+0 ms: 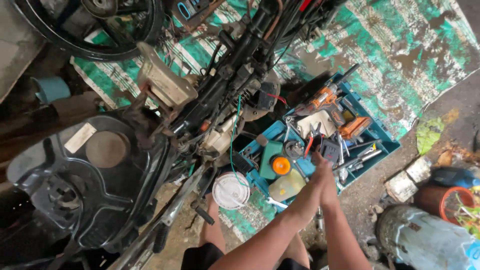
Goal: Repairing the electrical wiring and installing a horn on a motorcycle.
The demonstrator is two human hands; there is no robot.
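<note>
Reaching hand (pixel 324 172) touching tools in blue toolbox (pixel 385 137), pliers (pixel 311 140) just beyond.

One open teal toolbox (pixel 382 136) lies on one green-and-white striped tarp (pixel 400 45). In the toolbox there is one orange cordless drill (pixel 332 107), one green can with an orange cap (pixel 274 164) and one pair of red-handled pliers (pixel 311 140); the loose metal tools are too tangled to count. Beside it stands one white round lid (pixel 230 190). One stripped motorcycle frame (pixel 220 95) and one black wheel (pixel 95 30) show. Two hands (pixel 322 172) reach in together.
</note>
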